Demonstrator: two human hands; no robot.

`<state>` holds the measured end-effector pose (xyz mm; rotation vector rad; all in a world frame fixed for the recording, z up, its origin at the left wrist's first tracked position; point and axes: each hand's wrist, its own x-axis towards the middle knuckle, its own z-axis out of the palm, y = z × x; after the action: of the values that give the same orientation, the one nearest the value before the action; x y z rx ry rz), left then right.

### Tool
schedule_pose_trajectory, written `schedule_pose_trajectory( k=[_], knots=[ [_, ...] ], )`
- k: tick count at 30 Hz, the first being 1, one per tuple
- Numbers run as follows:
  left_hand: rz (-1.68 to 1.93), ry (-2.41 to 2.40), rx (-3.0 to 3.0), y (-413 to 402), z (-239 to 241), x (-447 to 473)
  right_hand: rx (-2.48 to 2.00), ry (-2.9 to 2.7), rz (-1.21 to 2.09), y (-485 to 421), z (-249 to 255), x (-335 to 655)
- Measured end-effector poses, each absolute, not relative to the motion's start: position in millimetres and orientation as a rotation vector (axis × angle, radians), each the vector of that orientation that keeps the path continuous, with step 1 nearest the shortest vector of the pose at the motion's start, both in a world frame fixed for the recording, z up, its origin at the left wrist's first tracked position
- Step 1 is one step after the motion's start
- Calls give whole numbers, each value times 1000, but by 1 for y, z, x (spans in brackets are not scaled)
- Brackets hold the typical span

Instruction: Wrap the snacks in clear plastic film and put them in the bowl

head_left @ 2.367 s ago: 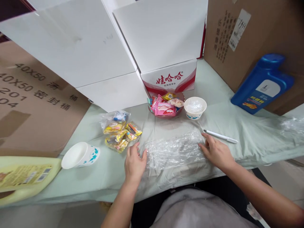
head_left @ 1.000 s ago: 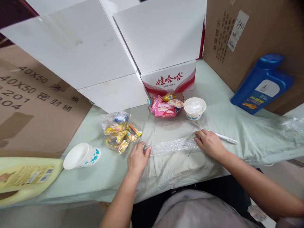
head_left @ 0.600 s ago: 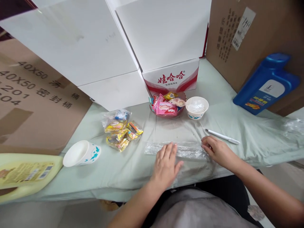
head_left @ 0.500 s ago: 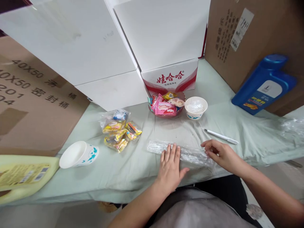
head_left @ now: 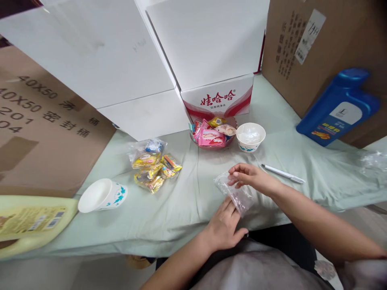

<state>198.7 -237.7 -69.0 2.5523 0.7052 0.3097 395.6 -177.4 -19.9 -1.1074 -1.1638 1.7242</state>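
Observation:
A piece of clear, crinkled plastic film (head_left: 245, 199) lies folded over on the cloth in front of me. My left hand (head_left: 225, 225) rests on the cloth at its near edge, fingers stretched out, with their tips under the folded film. Just above, my right hand (head_left: 254, 179) is over the film's far part. Its fingers are loosely bent and apart, touching or close to the film; I cannot tell which. A white pen (head_left: 282, 174) lies to the right of this hand. Behind it stands a paper cup (head_left: 250, 137) with clear plastic inside.
A pink bowl (head_left: 193, 141) of wrapped snacks stands beside the cup. Several yellow snack packets (head_left: 154, 167) lie left of centre. Another paper cup (head_left: 117, 195) lies tipped near a yellow bottle (head_left: 33, 225). A blue bottle (head_left: 335, 108) leans at right. White boxes (head_left: 211, 44) and cartons (head_left: 302, 76) line the back.
My right hand has moved left and brought the film's right end over, so the long strip is now folded shorter. My left hand has shifted slightly nearer, its fingertips now under the film.

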Motion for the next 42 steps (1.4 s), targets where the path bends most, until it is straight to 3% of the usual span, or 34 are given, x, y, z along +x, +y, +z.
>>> schedule_pose_trajectory(
  k=[11, 20, 23, 28, 33, 36, 42],
  knots=[
    [447, 805, 2552, -243, -73, 196, -1130, -1013, 1836, -163, -59, 375],
    [1024, 1013, 2504, -232, -68, 170, -1048, -985, 1787, -168, -68, 376],
    [860, 894, 2647, -218, -68, 169, -1054, -1019, 1736, -170, -69, 376],
    [524, 1029, 2670, -211, -72, 175, -1161, -1202, 1339, -184, -62, 392],
    [539, 1024, 2666, -213, -74, 175, -1085, -2009, 724, -218, -49, 410],
    [540, 1004, 2656, -212, -71, 173, -1040, -2403, 538, -237, -53, 412],
    [431, 908, 2648, -210, -67, 171, -1065, -2414, 391, -249, -53, 408]
  ],
)
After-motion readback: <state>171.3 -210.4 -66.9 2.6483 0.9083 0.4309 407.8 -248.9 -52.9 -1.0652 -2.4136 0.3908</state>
